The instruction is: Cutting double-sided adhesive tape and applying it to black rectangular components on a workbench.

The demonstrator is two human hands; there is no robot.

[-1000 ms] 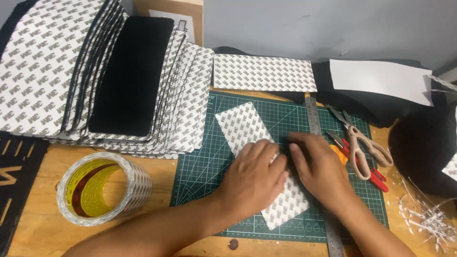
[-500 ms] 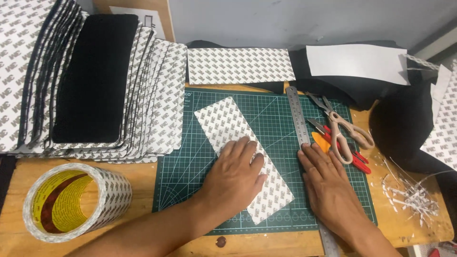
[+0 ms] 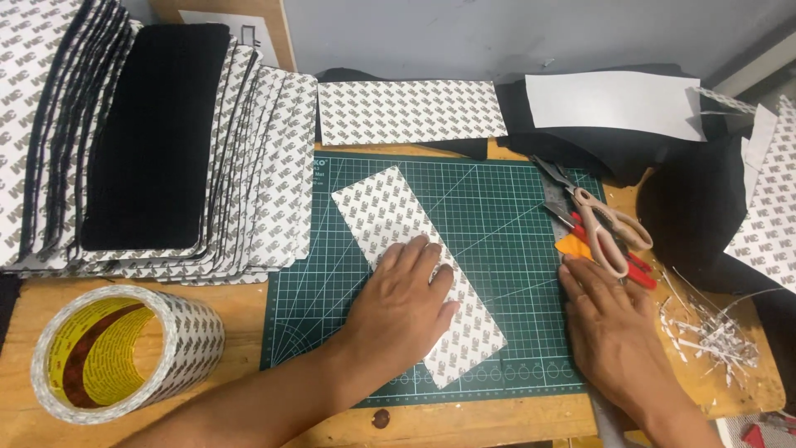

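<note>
Patterned strip (image 3: 390,217) under left hand (image 3: 404,300), right hand (image 3: 612,325) well apart

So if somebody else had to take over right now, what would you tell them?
Left hand: flat, palm down, pressing the patterned strip that lies slanted on the green cutting mat.
Right hand: empty, resting at the mat's right edge, fingers near the scissors.
Done: a fanned stack of strips sits at the left, one black side up.
Left: the big tape roll and black material wait nearby.
</note>
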